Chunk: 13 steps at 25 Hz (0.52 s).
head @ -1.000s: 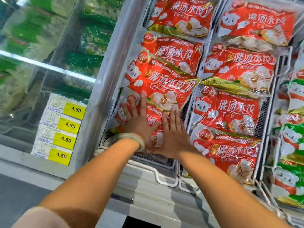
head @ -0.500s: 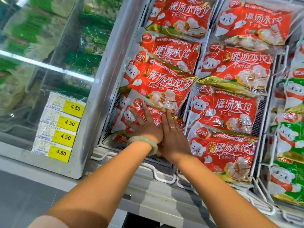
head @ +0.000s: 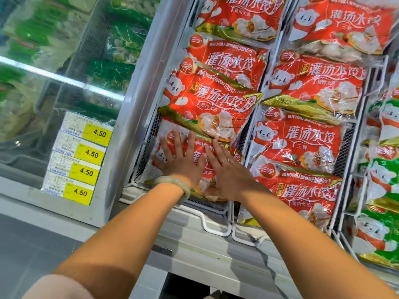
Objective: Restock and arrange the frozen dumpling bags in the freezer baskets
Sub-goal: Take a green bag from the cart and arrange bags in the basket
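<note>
Both hands have slid a little deeper into the leftmost freezer basket (head: 216,207) since the earlier frames, and the front dumpling bag (head: 195,160) now lies flatter at the basket's near end, its top edge tucked under the tilted bag (head: 207,104) above. The left hand (head: 180,162) and right hand (head: 227,173) lie side by side with fingers spread, palms pressing flat on the bag and grasping nothing. To finish well, I judge they should keep even pressure and push the bag down and back until it seats behind the basket's front rim, then straighten the crooked bag above so the labels line up.
</note>
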Each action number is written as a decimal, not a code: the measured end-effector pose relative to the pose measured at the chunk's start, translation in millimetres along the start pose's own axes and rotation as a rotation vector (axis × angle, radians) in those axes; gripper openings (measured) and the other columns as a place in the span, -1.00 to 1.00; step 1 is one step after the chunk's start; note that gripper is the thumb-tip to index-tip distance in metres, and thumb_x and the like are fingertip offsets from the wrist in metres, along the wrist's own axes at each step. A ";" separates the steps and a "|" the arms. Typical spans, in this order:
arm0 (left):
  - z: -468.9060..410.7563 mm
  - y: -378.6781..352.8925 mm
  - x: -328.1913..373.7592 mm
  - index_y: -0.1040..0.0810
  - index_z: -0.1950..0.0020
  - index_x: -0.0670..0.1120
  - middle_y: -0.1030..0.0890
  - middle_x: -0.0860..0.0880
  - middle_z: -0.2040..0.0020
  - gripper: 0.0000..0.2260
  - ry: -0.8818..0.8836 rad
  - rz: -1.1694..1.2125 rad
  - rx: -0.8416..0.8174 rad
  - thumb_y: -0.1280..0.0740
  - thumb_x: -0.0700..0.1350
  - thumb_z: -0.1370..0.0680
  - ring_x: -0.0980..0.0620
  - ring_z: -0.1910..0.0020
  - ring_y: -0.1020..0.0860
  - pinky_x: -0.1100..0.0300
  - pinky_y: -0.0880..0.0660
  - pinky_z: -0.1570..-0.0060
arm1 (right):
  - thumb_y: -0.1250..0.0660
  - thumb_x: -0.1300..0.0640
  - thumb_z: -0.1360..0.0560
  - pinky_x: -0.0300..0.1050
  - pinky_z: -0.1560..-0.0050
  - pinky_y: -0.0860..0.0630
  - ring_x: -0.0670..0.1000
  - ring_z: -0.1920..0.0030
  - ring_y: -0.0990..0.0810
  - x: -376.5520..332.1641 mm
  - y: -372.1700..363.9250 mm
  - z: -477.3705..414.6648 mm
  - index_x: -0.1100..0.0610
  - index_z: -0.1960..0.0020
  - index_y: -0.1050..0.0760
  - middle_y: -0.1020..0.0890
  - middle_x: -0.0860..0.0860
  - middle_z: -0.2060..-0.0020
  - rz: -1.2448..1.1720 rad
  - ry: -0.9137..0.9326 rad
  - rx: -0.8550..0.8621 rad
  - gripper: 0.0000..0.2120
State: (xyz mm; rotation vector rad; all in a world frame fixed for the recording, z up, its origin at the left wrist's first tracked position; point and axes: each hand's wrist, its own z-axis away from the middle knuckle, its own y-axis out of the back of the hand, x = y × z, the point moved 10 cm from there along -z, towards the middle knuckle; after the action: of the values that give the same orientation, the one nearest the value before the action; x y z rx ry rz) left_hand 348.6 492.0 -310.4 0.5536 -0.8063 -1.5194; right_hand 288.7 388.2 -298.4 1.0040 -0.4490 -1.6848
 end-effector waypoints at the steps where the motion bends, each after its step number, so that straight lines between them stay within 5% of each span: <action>1: 3.6 -4.8 -5.4 0.49 -0.40 0.28 0.61 0.08 -0.37 -0.39 0.027 -0.001 -0.010 0.23 0.40 -0.48 -0.22 -0.44 0.50 -0.43 0.30 -0.31 | -0.35 -0.24 -0.39 -0.04 -0.44 0.16 0.02 -0.49 0.38 -3.7 -4.4 1.0 -0.05 -0.42 0.53 0.52 -0.03 -0.43 0.033 0.012 -0.030 0.10; 6: 6.2 -8.1 -31.2 0.49 -0.40 0.28 0.59 0.13 -0.40 -0.36 0.095 0.030 -0.046 0.25 0.44 -0.44 -0.16 -0.45 0.50 -0.37 0.29 -0.36 | -0.18 -0.36 -0.42 0.01 -0.46 0.35 0.10 -0.47 0.46 -28.1 -17.2 -1.3 0.02 -0.49 0.45 0.52 0.04 -0.43 0.095 0.009 -0.032 0.01; 9: 5.0 -3.8 -33.1 0.47 -0.43 0.26 0.50 0.13 -0.47 -0.36 0.131 0.060 -0.060 0.26 0.43 -0.46 -0.13 -0.48 0.46 -0.35 0.31 -0.39 | -0.18 -0.40 -0.40 0.04 -0.50 0.24 0.09 -0.52 0.35 -28.2 -12.3 2.4 -0.04 -0.52 0.34 0.39 0.01 -0.50 -0.068 -0.007 -0.070 -0.02; 12: -2.2 43.0 -11.7 0.39 -0.49 0.17 0.38 0.05 -0.53 -0.38 0.012 0.050 0.244 0.29 0.36 -0.50 -0.11 -0.52 0.35 -0.19 0.39 -0.41 | -0.20 -0.18 -0.51 0.08 -0.43 -0.24 0.14 -0.44 -0.29 -8.9 66.5 11.1 0.04 -0.46 -0.24 -0.29 0.07 -0.47 -0.168 -0.058 0.438 -0.41; 13: -9.8 63.1 4.0 0.37 -0.50 0.16 0.36 0.04 -0.53 -0.40 -0.069 0.045 0.340 0.28 0.33 -0.53 -0.09 -0.53 0.33 -0.14 0.40 -0.40 | -0.19 -0.11 -0.53 0.09 -0.38 -0.31 0.14 -0.38 -0.36 2.8 96.0 11.0 0.07 -0.41 -0.32 -0.38 0.09 -0.40 -0.116 -0.120 0.613 -0.50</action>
State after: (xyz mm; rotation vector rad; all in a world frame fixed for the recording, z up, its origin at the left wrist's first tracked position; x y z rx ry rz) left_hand 396.4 487.2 -268.1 0.7299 -1.1340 -1.3738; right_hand 337.1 349.5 -224.3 1.3882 -1.0459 -1.7544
